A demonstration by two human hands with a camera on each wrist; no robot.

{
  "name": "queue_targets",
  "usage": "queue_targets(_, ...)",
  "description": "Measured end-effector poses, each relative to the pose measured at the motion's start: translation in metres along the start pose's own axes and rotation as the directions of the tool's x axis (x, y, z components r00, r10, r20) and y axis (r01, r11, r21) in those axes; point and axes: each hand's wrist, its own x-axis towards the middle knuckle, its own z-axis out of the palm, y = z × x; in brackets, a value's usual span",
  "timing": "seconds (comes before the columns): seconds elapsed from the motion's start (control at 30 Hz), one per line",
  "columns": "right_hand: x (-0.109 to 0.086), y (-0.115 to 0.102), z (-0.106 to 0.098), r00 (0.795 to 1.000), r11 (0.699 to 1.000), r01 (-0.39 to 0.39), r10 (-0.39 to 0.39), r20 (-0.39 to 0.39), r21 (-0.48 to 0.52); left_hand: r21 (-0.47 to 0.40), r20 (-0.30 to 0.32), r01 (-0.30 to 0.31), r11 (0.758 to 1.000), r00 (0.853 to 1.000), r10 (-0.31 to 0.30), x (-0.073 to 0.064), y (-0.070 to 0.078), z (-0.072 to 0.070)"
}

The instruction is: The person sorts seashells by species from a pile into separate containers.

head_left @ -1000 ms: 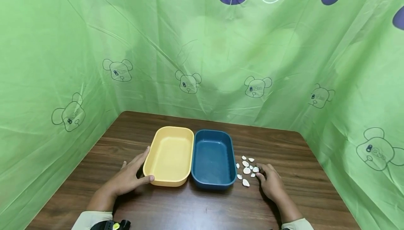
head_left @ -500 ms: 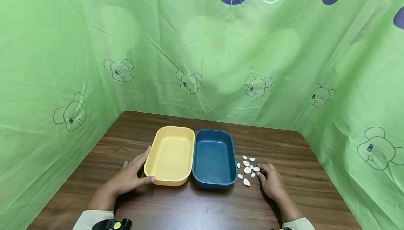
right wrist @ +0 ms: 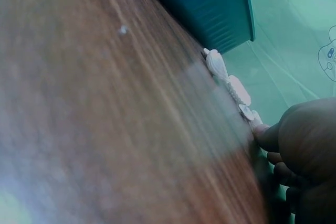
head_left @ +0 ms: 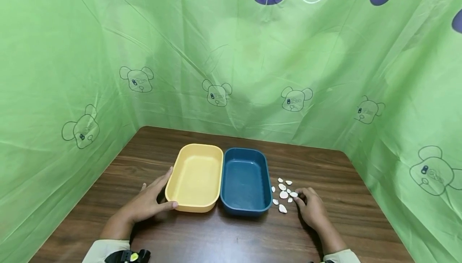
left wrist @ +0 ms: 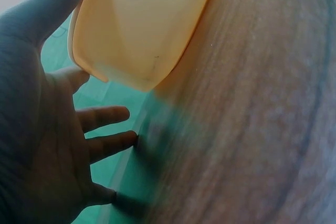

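Note:
My left hand (head_left: 149, 201) rests at the left front corner of the yellow tray (head_left: 196, 209), thumb on its front and index finger along its left side. The other fingers spread out straight, as the left wrist view shows. A blue tray (head_left: 245, 211) stands right beside the yellow one. To its right lie several small white seashells (head_left: 283, 195), ribbed in the right wrist view. My right hand (head_left: 312, 209) pinches one seashell (head_left: 294, 194) at the right edge of the group between thumb and index finger, its other fingers curled under.
Both trays stand on a dark wood-grain table (head_left: 231, 239). A green curtain (head_left: 252, 114) with printed bear faces surrounds its back and sides. A small white speck (right wrist: 123, 30) shows on the table in the right wrist view.
The seashell at my right fingertips has tilted and shifted slightly. My left hand and both trays have stayed in place; the whole head view has drifted slightly.

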Motion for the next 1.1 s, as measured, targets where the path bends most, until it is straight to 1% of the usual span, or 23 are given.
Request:
queue_targets(0.23,-0.001,-0.002,-0.001,1.0,0.999,-0.008,0.009,-0.02,0.035,-0.002,0.0,0.004,1.0,1.0,-0.004,-0.001,0.0,-0.001)
queue_targets(0.43,-0.002,-0.005,-0.001,0.998,0.996,0.018,-0.013,-0.063,0.083,0.0,-0.001,0.004,1.0,1.0,-0.004,-0.001,-0.001,-0.001)
queue_targets(0.67,0.0,-0.008,-0.005,0.985,0.991,0.066,-0.047,-0.164,0.115,-0.006,0.007,0.014,1.0,1.0,-0.014,0.0,0.001,-0.001)
queue_targets(0.8,0.001,-0.01,-0.006,0.978,0.986,0.1,-0.072,-0.196,0.135,0.004,0.006,0.011,1.0,1.0,-0.011,0.001,0.001,0.001)
queue_targets(0.97,0.002,-0.014,-0.007,0.973,0.978,0.122,-0.084,-0.215,0.172,0.009,0.009,0.009,1.0,1.0,-0.009,0.001,0.001,0.002)
queue_targets(1.1,0.004,-0.022,-0.009,0.976,0.971,0.126,-0.086,-0.198,0.202,0.005,0.002,0.005,1.0,1.0,-0.005,0.001,0.001,0.001)
